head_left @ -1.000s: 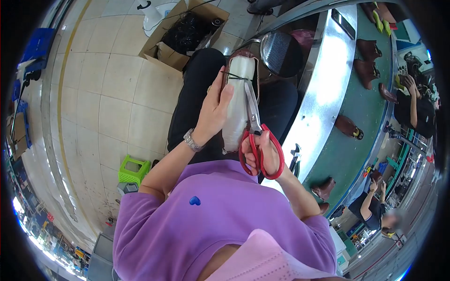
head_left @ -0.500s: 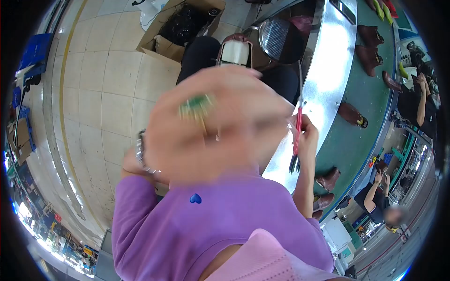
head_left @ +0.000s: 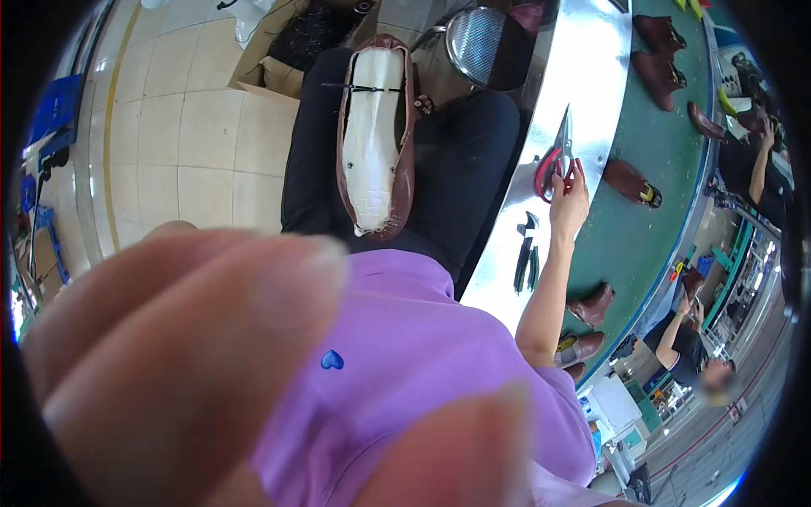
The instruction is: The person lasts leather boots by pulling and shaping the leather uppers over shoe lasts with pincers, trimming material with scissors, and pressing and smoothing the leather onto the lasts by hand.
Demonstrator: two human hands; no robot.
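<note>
Very close to the camera and blurred, my left hand (head_left: 186, 346) fills the lower left, its fingers and thumb apart with nothing seen between them. On the metal bench top (head_left: 583, 76), my right hand (head_left: 570, 203) has its fingers round the red handles of a pair of scissors (head_left: 564, 156), blades pointing away from me. Nearby on the metal lies a pair of dark-handled pliers (head_left: 527, 253). A brown leather shoe (head_left: 405, 182) rests sole up on my lap, its pale insole (head_left: 370, 160) showing and a thin black strip across it.
Brown shoes (head_left: 629, 182) stand along the green bench (head_left: 621, 245) on my right. Ahead are a perforated round stool seat (head_left: 481, 46) and a cardboard box (head_left: 253, 63) with black material. Two other people (head_left: 688, 338) work at the far right.
My left hand has risen from in front of my chest toward the camera, uncovering the shoe on my lap. My right hand has moved forward, and the scissors now lie against the metal.
</note>
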